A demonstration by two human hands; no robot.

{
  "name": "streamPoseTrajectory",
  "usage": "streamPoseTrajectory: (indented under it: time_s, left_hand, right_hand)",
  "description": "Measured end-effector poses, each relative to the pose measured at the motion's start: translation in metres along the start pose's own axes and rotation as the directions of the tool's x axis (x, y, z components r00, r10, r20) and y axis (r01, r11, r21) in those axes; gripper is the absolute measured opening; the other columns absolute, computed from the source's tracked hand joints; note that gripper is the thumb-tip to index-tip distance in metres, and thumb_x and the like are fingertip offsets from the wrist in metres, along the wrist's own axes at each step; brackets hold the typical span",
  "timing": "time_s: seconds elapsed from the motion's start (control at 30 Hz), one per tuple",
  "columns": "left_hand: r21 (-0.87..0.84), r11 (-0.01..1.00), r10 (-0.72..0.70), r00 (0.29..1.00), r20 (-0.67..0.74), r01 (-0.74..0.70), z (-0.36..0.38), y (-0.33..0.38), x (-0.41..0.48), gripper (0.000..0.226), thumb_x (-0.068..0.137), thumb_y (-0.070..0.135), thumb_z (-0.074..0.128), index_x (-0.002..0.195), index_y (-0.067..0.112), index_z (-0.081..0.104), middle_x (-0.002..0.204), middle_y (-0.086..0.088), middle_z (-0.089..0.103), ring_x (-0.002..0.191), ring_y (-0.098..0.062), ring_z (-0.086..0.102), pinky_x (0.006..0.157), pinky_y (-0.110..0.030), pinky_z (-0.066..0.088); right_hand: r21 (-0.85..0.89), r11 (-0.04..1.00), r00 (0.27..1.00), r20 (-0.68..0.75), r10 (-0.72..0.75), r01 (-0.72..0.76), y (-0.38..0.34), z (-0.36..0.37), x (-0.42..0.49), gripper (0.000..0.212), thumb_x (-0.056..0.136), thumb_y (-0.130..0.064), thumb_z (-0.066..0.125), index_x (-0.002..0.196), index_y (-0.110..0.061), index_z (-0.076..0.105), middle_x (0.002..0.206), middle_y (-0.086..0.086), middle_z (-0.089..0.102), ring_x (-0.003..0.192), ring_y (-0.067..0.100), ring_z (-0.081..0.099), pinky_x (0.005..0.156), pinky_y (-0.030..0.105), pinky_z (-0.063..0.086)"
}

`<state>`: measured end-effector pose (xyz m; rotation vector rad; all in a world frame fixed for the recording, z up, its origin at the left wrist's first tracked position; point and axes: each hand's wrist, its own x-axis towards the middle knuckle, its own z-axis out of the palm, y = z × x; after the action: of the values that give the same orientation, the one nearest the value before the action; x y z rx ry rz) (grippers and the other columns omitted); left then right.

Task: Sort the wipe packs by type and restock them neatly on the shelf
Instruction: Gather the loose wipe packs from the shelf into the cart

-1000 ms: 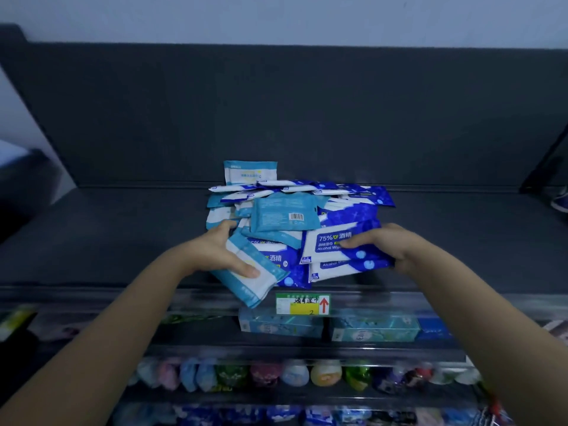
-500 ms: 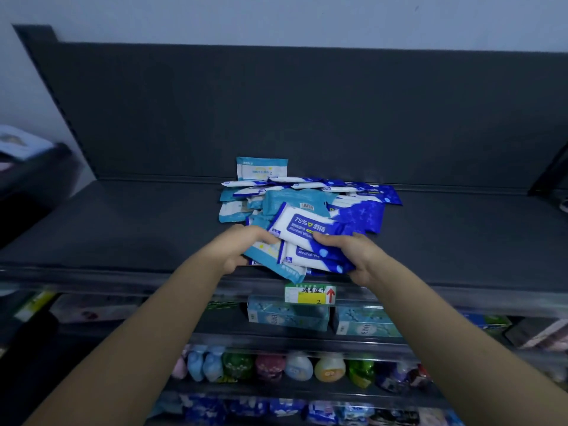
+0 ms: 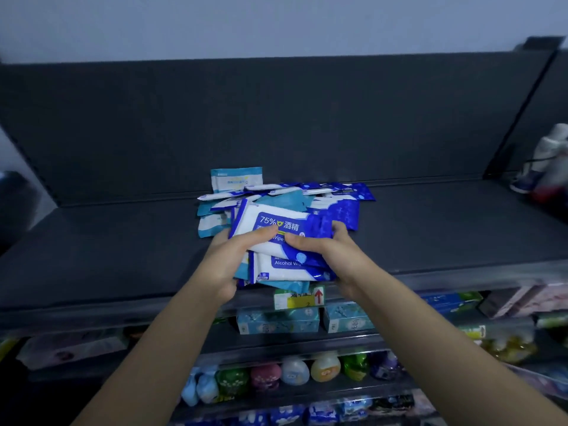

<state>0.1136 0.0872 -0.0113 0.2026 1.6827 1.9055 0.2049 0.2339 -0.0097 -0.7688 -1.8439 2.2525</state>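
Held bundle: several soft dark-blue-and-white plastic alcohol wipe packs (image 3: 285, 222), stacked flat, raised just over the front edge of the dark grey metal shelf (image 3: 107, 256).
Left hand (image 3: 227, 262): thumb pressed on the top pack, fingers curled under the stack's left side.
Right hand (image 3: 335, 256): thumb on top, fingers wrapped round the right end.
Loose pile (image 3: 338, 207): mixed blue and teal packs, mid-shelf towards the back edge; one pale teal-and-white pack (image 3: 236, 179) leans on the back panel.
Handling: likely light, squashy and slick-skinned, so stacked packs probably slide over each other.
Best hold: both short ends, squeezed from above and below.
Risk: a teal pack seems caught under the bundle.
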Motion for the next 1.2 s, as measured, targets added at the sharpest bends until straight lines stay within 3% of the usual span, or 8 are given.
streamPoseTrajectory:
  time_s: [0.13,0.27,0.4,0.6,0.7,0.83,1.0,1.2]
  left_hand:
    - [-0.037,0.996,0.081,0.985,0.153,-0.076,0.046,-0.003,-0.013,0.061,0.058,0.023,0.082,0.115,0.014,0.065,0.101,-0.007,0.074,0.093,-0.027,0.071,0.078,-0.045,0.058]
    - [0.023,0.995,0.083,0.928,0.364,-0.098,0.109,-0.027,-0.029,0.060,0.061,0.021,0.080,0.118,0.016,0.062,0.100,-0.004,0.074,0.087,-0.020,0.072,0.068,-0.034,0.057]
    - [0.140,0.983,0.023,0.833,0.553,-0.120,0.172,-0.064,-0.043,0.079,0.068,0.024,0.083,0.131,0.038,0.039,0.109,0.013,0.070,0.096,-0.006,0.068,0.082,-0.025,0.051]
    - [0.238,0.970,-0.141,0.694,0.706,-0.045,0.283,-0.141,-0.084,0.077,0.072,0.006,0.078,0.131,0.031,0.036,0.105,0.001,0.073,0.094,-0.018,0.070,0.080,-0.035,0.057]
    - [0.304,0.952,-0.246,0.624,0.742,0.013,0.346,-0.189,-0.111,0.078,0.072,0.003,0.078,0.132,0.028,0.035,0.102,0.002,0.073,0.089,-0.016,0.071,0.070,-0.030,0.059]
    - [0.396,0.912,-0.377,0.596,0.709,0.107,0.435,-0.268,-0.151,0.084,0.066,0.009,0.083,0.135,0.024,0.036,0.106,-0.003,0.071,0.088,-0.020,0.071,0.070,-0.035,0.058]
    - [0.424,0.734,-0.677,0.533,0.507,0.530,0.539,-0.375,-0.180,0.022,0.088,0.020,0.064,0.105,0.007,0.065,0.083,-0.010,0.074,0.067,-0.022,0.072,0.056,-0.033,0.059]
    - [0.438,0.548,-0.834,0.505,0.222,0.713,0.603,-0.520,-0.183,0.009,0.092,0.007,0.057,0.096,0.004,0.065,0.069,-0.008,0.071,0.066,-0.024,0.066,0.052,-0.037,0.057]
  right_hand:
    - [0.150,0.984,0.994,-0.070,-0.082,0.092,0.002,-0.041,-0.033,0.083,0.056,-0.019,0.086,0.125,-0.020,0.040,0.102,0.003,0.074,0.089,0.024,0.072,0.078,0.040,0.059]
    - [0.193,0.974,0.986,-0.136,-0.094,0.119,0.016,-0.099,-0.085,0.063,0.062,-0.013,0.080,0.121,-0.007,0.060,0.106,0.013,0.072,0.090,0.028,0.071,0.076,0.040,0.058]
    - [0.230,0.960,0.950,-0.300,-0.085,0.158,0.043,-0.160,-0.138,0.033,0.071,-0.003,0.072,0.104,-0.007,0.069,0.099,0.016,0.073,0.077,0.025,0.072,0.070,0.036,0.060]
    - [0.234,0.960,0.859,-0.511,-0.013,0.153,0.096,-0.266,-0.227,0.022,0.074,0.000,0.072,0.081,-0.020,0.077,0.096,0.012,0.074,0.079,0.025,0.072,0.071,0.039,0.060]
    - [0.246,0.967,0.829,-0.554,0.080,0.071,0.125,-0.325,-0.277,0.028,0.075,-0.002,0.073,0.101,-0.012,0.070,0.101,0.015,0.073,0.084,0.028,0.071,0.076,0.042,0.059]
    - [0.308,0.951,0.781,-0.593,0.195,-0.004,0.167,-0.419,-0.336,0.033,0.074,-0.003,0.075,0.104,-0.008,0.064,0.098,0.017,0.073,0.077,0.028,0.072,0.065,0.038,0.060]
    - [0.320,0.933,0.758,-0.564,0.327,-0.164,0.233,-0.547,-0.377,0.055,0.060,-0.010,0.085,0.110,-0.007,0.062,0.102,0.017,0.072,0.089,0.034,0.071,0.079,0.046,0.058]
    - [0.388,0.823,0.726,-0.405,0.556,-0.414,0.346,-0.664,-0.377,0.049,0.060,-0.005,0.086,0.106,-0.001,0.069,0.100,0.018,0.072,0.086,0.030,0.072,0.073,0.037,0.058]
